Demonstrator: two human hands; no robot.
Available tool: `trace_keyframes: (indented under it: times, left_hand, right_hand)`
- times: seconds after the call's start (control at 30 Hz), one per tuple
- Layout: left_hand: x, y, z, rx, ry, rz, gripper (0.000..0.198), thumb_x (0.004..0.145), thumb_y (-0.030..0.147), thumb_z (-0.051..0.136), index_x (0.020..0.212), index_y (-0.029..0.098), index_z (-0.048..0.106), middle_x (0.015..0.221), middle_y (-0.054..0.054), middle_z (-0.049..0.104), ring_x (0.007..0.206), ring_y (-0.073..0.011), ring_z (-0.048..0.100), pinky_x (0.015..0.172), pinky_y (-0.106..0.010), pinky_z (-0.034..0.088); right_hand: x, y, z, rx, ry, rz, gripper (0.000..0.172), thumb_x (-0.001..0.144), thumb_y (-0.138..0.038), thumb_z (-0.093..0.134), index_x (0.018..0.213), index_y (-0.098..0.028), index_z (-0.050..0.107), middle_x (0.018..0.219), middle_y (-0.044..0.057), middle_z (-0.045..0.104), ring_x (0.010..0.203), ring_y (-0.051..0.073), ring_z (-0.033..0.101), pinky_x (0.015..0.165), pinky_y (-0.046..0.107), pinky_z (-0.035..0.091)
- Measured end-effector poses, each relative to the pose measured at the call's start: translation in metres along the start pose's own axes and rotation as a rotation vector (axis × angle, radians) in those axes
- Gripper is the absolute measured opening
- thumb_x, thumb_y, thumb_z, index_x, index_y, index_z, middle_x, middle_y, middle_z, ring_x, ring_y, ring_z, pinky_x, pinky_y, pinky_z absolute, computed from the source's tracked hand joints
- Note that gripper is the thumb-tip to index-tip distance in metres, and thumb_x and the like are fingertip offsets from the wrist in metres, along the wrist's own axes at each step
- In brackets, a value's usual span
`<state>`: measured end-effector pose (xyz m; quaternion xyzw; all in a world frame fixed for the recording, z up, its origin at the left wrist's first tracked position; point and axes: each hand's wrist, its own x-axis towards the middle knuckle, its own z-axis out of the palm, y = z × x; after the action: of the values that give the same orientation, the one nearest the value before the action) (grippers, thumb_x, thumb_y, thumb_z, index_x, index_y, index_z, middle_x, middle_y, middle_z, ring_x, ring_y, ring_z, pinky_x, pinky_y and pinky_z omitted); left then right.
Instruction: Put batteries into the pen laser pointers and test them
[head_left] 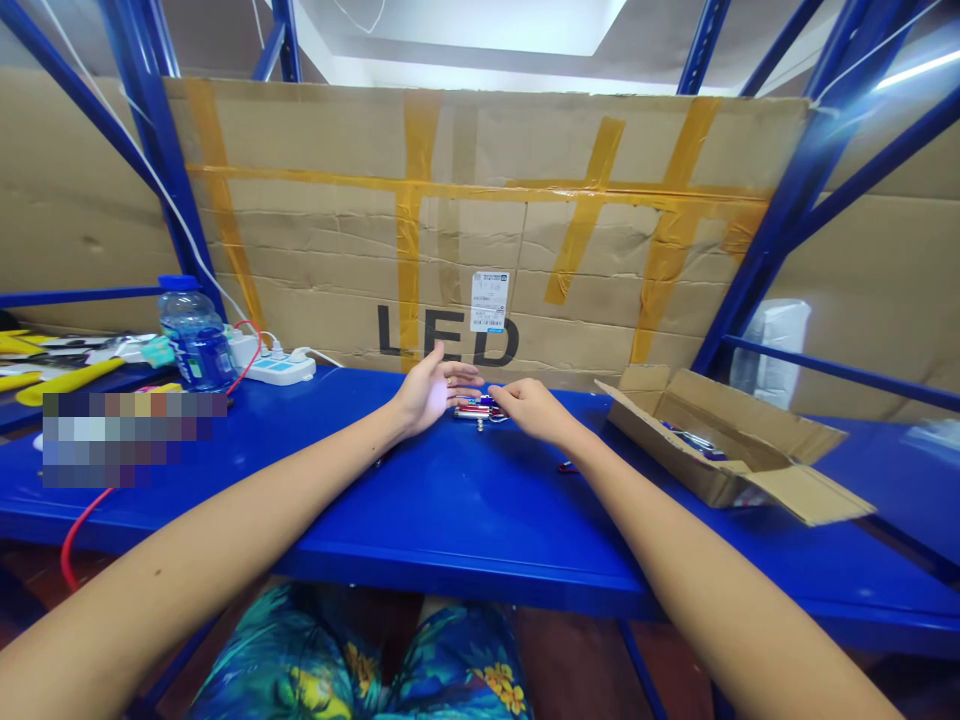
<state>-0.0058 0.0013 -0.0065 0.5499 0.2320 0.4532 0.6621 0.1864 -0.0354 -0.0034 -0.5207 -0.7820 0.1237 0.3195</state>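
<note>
My left hand (437, 394) is open, its thumb raised and its fingers stretched to the right over a small group of slim red, silver and blue pieces that look like pens (474, 411). From the other side my right hand (531, 410) is closed, thumb and forefinger pinched at the right end of that group. What lies in the pinch is too small to make out. A small silvery piece (480, 425) lies just in front of the group. Partly behind my right forearm is a small dark red and blue piece (568, 467) on the blue table (465, 510).
An open cardboard box (720, 480) with several slim blue and silver pieces (694, 440) stands at right. At left are a blue-capped bottle (193, 335), a white power strip (281, 368), a red cable (75, 540) and yellow-handled tools (71, 380). A large cardboard sheet (337, 250) closes the back.
</note>
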Motion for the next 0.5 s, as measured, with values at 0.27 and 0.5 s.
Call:
trace_keyframes:
  times: [0.27, 0.5]
  left_hand:
    - [-0.0008, 0.0001, 0.0007, -0.007, -0.011, -0.012, 0.066, 0.089, 0.068, 0.031, 0.089, 0.014, 0.068, 0.098, -0.016, 0.071, 0.09, -0.0256, 0.065, 0.077, -0.035, 0.049]
    - [-0.0009, 0.0005, 0.0012, -0.02, -0.02, -0.014, 0.065, 0.089, 0.067, 0.033, 0.089, 0.013, 0.068, 0.098, -0.017, 0.07, 0.09, -0.0255, 0.065, 0.076, -0.035, 0.05]
  right_hand:
    - [0.0021, 0.0021, 0.0014, -0.006, 0.024, -0.009, 0.048, 0.09, -0.05, 0.036, 0.052, -0.02, 0.029, 0.049, -0.004, 0.027, 0.05, 0.01, 0.024, 0.052, 0.029, 0.017]
    - [0.0008, 0.0001, 0.0007, 0.022, 0.023, -0.018, 0.05, 0.09, -0.051, 0.037, 0.052, -0.02, 0.033, 0.049, -0.004, 0.03, 0.051, 0.01, 0.026, 0.052, 0.028, 0.019]
